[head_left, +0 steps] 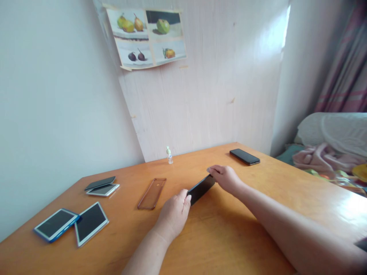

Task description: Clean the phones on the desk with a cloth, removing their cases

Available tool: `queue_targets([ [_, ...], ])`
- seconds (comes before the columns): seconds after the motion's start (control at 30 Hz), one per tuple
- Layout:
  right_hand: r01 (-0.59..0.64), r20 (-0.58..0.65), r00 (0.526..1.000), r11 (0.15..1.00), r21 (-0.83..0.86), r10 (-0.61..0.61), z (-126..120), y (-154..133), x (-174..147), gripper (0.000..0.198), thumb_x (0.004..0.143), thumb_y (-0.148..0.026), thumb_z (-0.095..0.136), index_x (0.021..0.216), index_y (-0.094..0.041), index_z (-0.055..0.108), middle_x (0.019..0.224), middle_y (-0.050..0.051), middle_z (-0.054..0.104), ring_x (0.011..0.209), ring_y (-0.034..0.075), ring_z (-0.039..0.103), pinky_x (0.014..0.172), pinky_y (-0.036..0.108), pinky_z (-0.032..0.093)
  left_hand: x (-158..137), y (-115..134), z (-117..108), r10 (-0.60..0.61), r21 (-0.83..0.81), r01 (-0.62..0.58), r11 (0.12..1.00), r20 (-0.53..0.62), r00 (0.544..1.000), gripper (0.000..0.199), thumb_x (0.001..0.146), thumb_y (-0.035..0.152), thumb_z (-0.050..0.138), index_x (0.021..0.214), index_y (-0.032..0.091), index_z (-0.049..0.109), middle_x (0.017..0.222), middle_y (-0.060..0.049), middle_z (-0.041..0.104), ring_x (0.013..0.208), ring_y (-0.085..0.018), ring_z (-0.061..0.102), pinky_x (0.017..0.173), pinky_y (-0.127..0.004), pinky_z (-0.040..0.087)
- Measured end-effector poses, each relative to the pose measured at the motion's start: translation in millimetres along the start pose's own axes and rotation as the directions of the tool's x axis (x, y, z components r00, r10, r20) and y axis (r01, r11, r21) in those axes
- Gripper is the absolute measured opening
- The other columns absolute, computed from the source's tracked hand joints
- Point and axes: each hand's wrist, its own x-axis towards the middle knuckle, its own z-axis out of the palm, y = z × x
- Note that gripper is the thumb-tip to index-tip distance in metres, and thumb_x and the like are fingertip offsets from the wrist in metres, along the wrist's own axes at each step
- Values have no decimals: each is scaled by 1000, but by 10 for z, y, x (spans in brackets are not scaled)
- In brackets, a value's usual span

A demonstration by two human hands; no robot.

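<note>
A dark smartphone (202, 188) is held tilted above the wooden table (229, 236), its dark face turned partly toward me. My left hand (175, 212) is closed on its near left end, thumb over the edge. At the far right end, my right hand (227, 178) pinches a corner between thumb and fingers. Left of the phone lies a clear, brownish phone case (151, 194), flat on the wood and apart from both hands. Another black phone (244, 157) rests beyond my right hand, near the table's back right edge.
A small bottle with a green top (169, 156) stands at the back. Leftward lie a blue-edged device (56, 224) overlapping a white-framed one (91, 223), and behind them a dark phone (100, 183) on a white one (103, 190). A board with fruit pictures (147, 36) leans behind.
</note>
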Motion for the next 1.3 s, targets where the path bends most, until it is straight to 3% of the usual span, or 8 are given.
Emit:
queue_targets([
  [0.17, 200, 195, 953, 966, 167, -231, 215, -300, -316, 37, 94, -44, 45, 112, -24, 70, 95, 4, 73, 80, 18, 65, 73, 28, 48, -4, 0, 3, 1, -33, -1, 999, 5, 1000, 24, 99, 35, 33, 92, 22, 53, 83, -6, 66, 73, -19, 62, 60, -25, 33],
  [0.27, 265, 269, 908, 938, 224, -321, 264, -410, -410, 35, 94, -43, 45, 113, -26, 69, 103, 3, 73, 88, 19, 66, 78, 28, 49, 1, -6, -1, 20, -61, -20, 998, 2, 1000, 23, 99, 33, 33, 97, 23, 54, 87, -6, 67, 76, -19, 63, 61, -26, 34],
  [0.47, 47, 93, 994, 997, 62, -53, 19, -79, -68, 40, 92, -48, 44, 84, -20, 72, 61, 0, 62, 58, 15, 55, 54, 25, 41, 6, -27, 18, 7, -10, -7, 1000, -18, 1000, 23, 99, 34, 34, 87, 22, 50, 76, -3, 63, 68, -18, 59, 59, -25, 31],
  [0.57, 1, 23, 1000, 999, 37, -2, -30, 34, 27, 42, 92, -49, 44, 78, -19, 71, 62, 2, 62, 60, 16, 56, 54, 26, 41, 8, -36, 30, 13, -10, -13, 1000, -25, 1000, 24, 99, 34, 34, 86, 22, 49, 76, -3, 62, 68, -17, 59, 59, -25, 31],
  [0.77, 230, 207, 944, 963, 141, -256, 216, -290, -310, 36, 94, -44, 45, 112, -26, 70, 102, 3, 74, 89, 19, 67, 78, 28, 49, -1, -33, 25, 4, -24, -5, 1000, -20, 1000, 22, 99, 33, 34, 90, 23, 51, 78, -4, 64, 69, -18, 60, 59, -26, 32],
  [0.87, 285, 262, 915, 951, 118, -307, 252, -383, -391, 35, 95, -45, 44, 113, -29, 69, 103, 3, 74, 90, 19, 67, 79, 28, 49, -2, -30, 20, 7, -55, -7, 998, -13, 1000, 21, 99, 32, 34, 94, 23, 52, 83, -5, 65, 73, -18, 61, 61, -26, 34],
  [1.1, -53, 25, 998, 998, 28, 52, 7, 77, 25, 39, 90, -51, 46, 76, -21, 67, 67, 2, 65, 63, 16, 57, 57, 25, 40, 15, -50, 19, -7, -46, 7, 999, 2, 1000, 25, 99, 36, 34, 86, 22, 50, 75, -3, 60, 69, -17, 57, 60, -26, 32],
  [1.3, -146, 93, 985, 989, 27, 143, 94, 213, 80, 41, 92, -41, 37, 66, -19, 59, 53, 0, 55, 47, 12, 47, 46, 24, 34, 12, -92, 27, -17, -128, 12, 992, -39, 999, 27, 98, 37, 36, 81, 21, 49, 73, -1, 58, 67, -16, 54, 60, -25, 31],
])
